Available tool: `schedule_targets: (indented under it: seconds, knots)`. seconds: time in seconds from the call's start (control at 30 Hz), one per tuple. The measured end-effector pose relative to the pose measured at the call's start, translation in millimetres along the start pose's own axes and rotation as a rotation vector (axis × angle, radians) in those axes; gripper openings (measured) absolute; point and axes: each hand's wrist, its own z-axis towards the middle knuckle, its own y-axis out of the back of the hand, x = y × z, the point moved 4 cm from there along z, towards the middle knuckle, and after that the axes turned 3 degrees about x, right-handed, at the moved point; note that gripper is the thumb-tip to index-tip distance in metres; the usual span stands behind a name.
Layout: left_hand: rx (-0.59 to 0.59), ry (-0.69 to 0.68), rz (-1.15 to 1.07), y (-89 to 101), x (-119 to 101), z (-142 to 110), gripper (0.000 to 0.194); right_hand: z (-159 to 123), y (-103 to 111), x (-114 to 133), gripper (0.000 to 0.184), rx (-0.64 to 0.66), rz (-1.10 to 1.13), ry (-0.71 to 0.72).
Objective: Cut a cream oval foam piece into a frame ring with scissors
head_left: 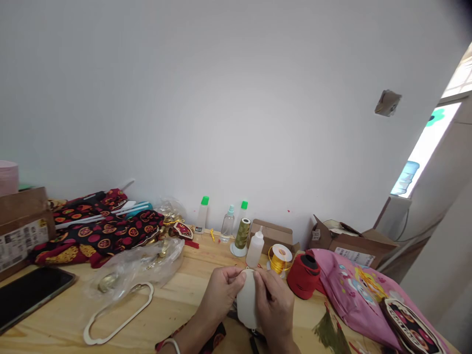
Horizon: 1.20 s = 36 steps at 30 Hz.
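In front of the white squeeze bottle (255, 251), a pale flat piece (246, 306)
Left hand (223, 293) and right hand (276, 304) pinch its upper edges, fingers closed on it; left of the bottle stands an olive spool (242, 235), right of it a gold spool (277, 266), behind it a cardboard box (278, 233).

Bare left hand (223, 290), bare forearm (195, 324), pale bangle (174, 343)

Black phone (35, 297) lying flat at the counter's (177, 300) left edge, right near a cardboard box (25, 211) with a pink tub (8, 177) showing above it. 2 green-capped bottles (202, 216) stand by the plain wall (236, 108). Over right, a pink cartoon-print bag (341, 282) sits in front of an open carton (328, 241).
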Motion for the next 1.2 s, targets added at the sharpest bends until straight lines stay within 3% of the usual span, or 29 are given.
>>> schedule_targets:
  seconds: [0.33,0.6,0.83,1.2]
  knots:
    - [0.008,-0.005,0.022,0.1,-2,0,0.035,0,-1,0,0.018,0.012,-0.020,0.016]
    - [0.038,-0.038,0.039,-1.2,-4,0,0.031,0,-1,-4,0.019,-0.006,0.005,-0.054]
    - [0.030,-0.019,0.077,-0.7,-4,0,0.032,1,0,2,0.019,0.019,-0.026,0.024]
    - [0.082,-0.079,0.125,-0.8,-7,-3,0.033,-1,-5,-10,0.022,0.040,0.048,-0.139]
